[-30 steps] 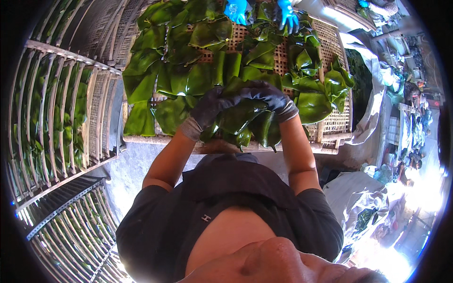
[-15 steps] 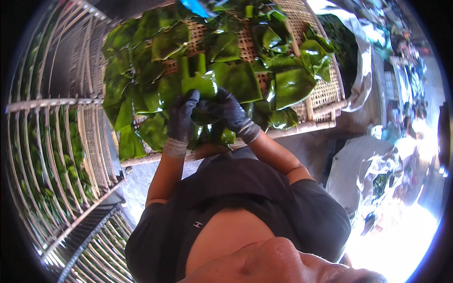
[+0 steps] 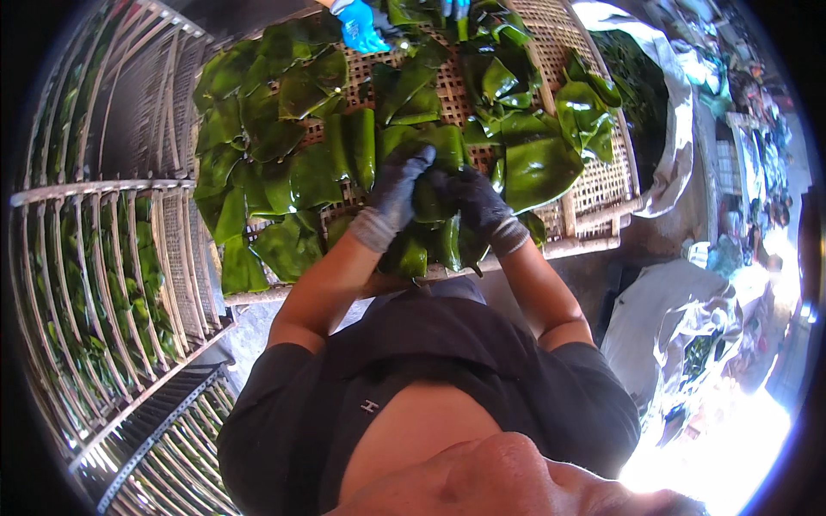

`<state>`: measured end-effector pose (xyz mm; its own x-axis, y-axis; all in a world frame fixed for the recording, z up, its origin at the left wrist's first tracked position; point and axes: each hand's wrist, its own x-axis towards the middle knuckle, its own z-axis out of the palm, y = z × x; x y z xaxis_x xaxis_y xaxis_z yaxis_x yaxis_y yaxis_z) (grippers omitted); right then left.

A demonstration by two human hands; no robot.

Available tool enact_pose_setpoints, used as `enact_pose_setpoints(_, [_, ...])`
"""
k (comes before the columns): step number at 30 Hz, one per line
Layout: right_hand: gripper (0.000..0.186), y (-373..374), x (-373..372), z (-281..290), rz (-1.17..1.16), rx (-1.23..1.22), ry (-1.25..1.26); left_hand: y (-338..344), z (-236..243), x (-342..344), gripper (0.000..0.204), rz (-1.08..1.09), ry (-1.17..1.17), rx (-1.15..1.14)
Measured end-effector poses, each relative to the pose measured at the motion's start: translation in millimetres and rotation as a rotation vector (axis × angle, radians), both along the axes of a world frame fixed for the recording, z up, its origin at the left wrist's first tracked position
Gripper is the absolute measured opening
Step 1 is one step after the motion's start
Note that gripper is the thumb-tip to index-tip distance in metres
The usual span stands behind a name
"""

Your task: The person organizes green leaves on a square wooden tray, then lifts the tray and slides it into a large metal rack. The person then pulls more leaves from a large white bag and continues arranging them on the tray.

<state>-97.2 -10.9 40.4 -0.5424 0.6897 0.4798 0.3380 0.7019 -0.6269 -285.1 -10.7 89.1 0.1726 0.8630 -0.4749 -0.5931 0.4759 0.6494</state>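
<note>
Glossy, wet green leaf pieces (image 3: pixel 301 181) lie flat over a woven bamboo tray (image 3: pixel 594 189). Near the tray's front edge, my left hand (image 3: pixel 397 185), in a dark glove with a pale cuff, closes on a green leaf piece (image 3: pixel 446 146), its thumb on top. My right hand (image 3: pixel 477 202), gloved alike, grips the same piece from the right, with its fingers partly hidden. Left of my hands stands a curled leaf strip (image 3: pixel 360 146). Beyond, a co-worker's blue-gloved hand (image 3: pixel 360 27) reaches over the tray, and a second blue glove (image 3: pixel 456 7) shows at the top edge.
Slatted bamboo racks (image 3: pixel 112 275) holding green leaves stand along the left. On the right, an open white sack (image 3: pixel 680 129) contains dark green leaves, and a pale covered bundle (image 3: pixel 654 318) sits lower down. A wooden rail (image 3: pixel 559 249) borders the tray's near side.
Both my hands have moved right along the tray, away from the upright curled strip, and now hold a leaf piece there. The co-worker's blue gloves have come further into view at the top.
</note>
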Motion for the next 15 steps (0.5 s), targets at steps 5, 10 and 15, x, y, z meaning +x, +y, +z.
enact_pose_setpoints(5, [0.036,19,47,25,-0.158,-0.234,-0.182,57,-45,15,0.033,-0.044,0.684,0.423])
enact_pose_setpoints(10, [0.035,46,76,51,-0.349,-0.13,-0.231,126,-38,-8,0.05,-0.05,1.898,0.605])
enact_pose_setpoints(15, [0.033,61,68,53,-0.445,-0.429,0.057,184,-78,-23,0.039,-0.151,1.992,0.486])
